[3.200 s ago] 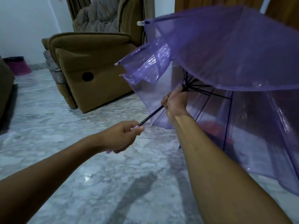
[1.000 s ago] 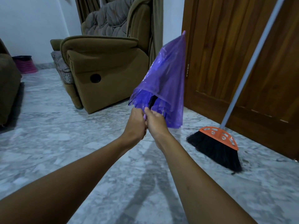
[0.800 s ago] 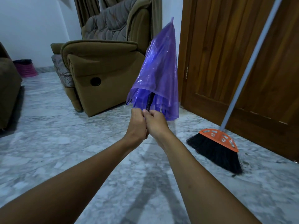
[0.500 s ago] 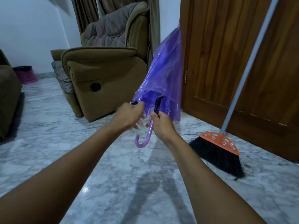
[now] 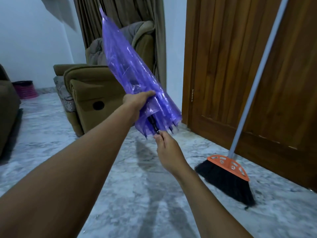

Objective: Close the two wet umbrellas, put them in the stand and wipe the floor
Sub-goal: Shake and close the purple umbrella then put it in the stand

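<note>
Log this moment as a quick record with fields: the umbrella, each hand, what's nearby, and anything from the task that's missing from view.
umbrella: purple umbrella, folded shut, tilted, tip pointing up and left
left hand: left hand grips the folded canopy near its lower edge
right hand: right hand holds the shaft just below the canopy; handle hidden in the hand
nearby: broom leaning on the wooden door; armchair behind; marble floor
not in view: stand, second umbrella
</note>
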A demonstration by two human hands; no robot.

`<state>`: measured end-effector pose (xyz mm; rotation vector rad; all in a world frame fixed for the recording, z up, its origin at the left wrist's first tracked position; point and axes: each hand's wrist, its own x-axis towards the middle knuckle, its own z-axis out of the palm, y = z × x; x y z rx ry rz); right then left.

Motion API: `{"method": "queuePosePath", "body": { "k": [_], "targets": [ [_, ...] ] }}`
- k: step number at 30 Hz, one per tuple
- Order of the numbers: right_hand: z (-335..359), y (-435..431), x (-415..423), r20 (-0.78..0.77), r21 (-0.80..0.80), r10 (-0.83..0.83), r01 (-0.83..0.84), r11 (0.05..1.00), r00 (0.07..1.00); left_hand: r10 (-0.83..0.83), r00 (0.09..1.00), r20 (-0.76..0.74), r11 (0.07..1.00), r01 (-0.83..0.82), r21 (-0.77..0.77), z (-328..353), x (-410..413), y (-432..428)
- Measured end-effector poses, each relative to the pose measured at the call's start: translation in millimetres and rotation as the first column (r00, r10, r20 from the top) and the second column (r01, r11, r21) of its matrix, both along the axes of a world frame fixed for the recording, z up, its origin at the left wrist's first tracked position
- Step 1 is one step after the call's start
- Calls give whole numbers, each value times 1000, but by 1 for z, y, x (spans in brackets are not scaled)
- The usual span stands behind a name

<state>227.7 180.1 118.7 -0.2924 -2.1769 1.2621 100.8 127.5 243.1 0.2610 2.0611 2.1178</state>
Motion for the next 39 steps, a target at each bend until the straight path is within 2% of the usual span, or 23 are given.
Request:
{"method": "queuePosePath", "body": {
  "k": [4,7,9,10,12,13,14,15,17,19,21,24,28,29,31,32,33,34,35,36,37,38,39],
  "targets": [
    [20,16,5,16,-65,88,-86,994,996,17,1000,-3,997,-16,81,13,-6,6],
    [52,33,10,189,-87,141,-126,988,972,-3,1000,14,993,1,118,29,-8,9],
    [90,50,23,338,14,65,-74,997,939,-3,1000,7,990,2,140,48,-10,8],
    [115,59,32,347,100,-50,16,995,936,-5,1000,6,988,4,153,60,-11,7],
    [176,72,51,155,280,-351,299,912,924,4,1000,-7,987,-3,159,91,-9,2],
    [214,72,58,9,323,-423,397,859,906,4,1000,-16,988,-2,154,109,-5,0],
    [252,71,58,-101,340,-415,424,840,904,-12,1000,-23,988,15,156,129,-1,-2],
    [289,72,54,-110,356,-364,378,855,925,-40,999,-22,985,43,166,151,5,-3],
    [359,74,40,108,358,-216,165,919,970,-124,992,-24,970,126,208,200,20,-4],
    [414,72,26,346,229,-31,-52,972,938,-192,981,-21,946,190,263,256,39,-4],
    [466,63,24,401,78,138,-184,980,906,-236,972,2,921,223,319,324,57,-5],
    [540,41,36,376,66,163,-201,977,912,-248,966,71,913,208,351,411,78,-9],
    [626,26,54,399,183,-23,-55,982,917,-377,903,205,870,269,414,498,92,-22],
    [644,26,57,417,230,-89,-10,973,905,-409,884,225,870,303,390,516,92,-25],
    [676,27,63,433,351,-200,40,935,879,-447,876,179,894,429,133,549,94,-36],
    [691,30,66,434,408,-238,46,912,869,-470,877,96,875,478,-83,562,95,-44],
    [707,32,71,431,461,-268,45,886,862,-478,877,-43,839,442,-318,572,94,-52],
    [724,35,75,426,520,-303,43,853,852,-447,855,-263,819,273,-505,577,94,-61],
    [740,36,80,423,589,-343,33,808,839,-357,747,-561,831,-19,-555,581,96,-72],
    [756,37,84,424,655,-378,10,756,823,-295,525,-799,844,-249,-475,584,100,-83],
    [772,35,87,440,698,-403,-23,716,802,-291,295,-910,851,-354,-387,587,104,-90],
    [786,31,89,461,723,-416,-60,688,784,-343,132,-930,847,-385,-367,587,105,-92],
    [799,26,89,492,728,-419,-98,678,763,-429,61,-901,816,-401,-416,585,102,-92]
  ]
}}
